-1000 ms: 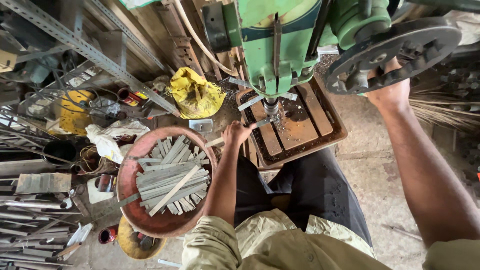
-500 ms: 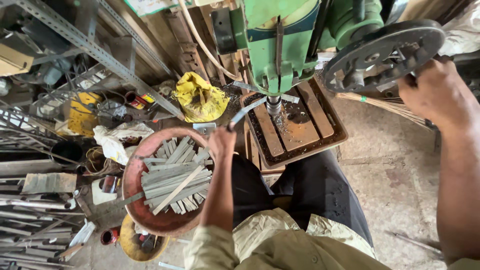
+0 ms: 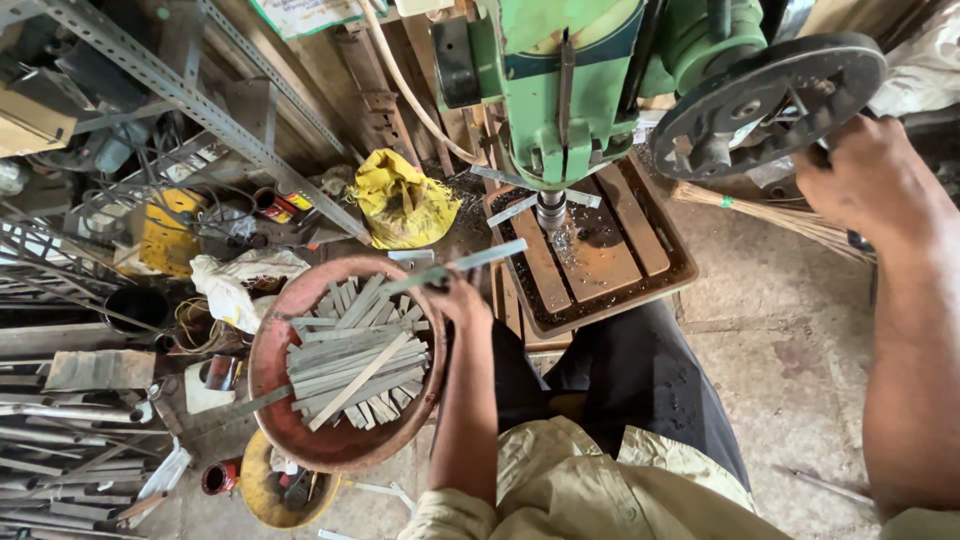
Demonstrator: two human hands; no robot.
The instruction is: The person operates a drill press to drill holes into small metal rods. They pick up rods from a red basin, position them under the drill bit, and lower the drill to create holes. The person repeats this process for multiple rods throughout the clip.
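Hands at work: our left hand (image 3: 455,300) pinches a flat metal strip (image 3: 455,268) over the rim of a rusty red bowl (image 3: 340,445) heaped with like strips — our right hand (image 3: 865,180) closes on the dark handwheel (image 3: 765,90) of a green drill press (image 3: 570,90).

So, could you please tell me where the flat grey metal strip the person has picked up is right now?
In the head view, the flat grey metal strip is in the left hand, over the round red bowl's right rim, left of the green drill press.
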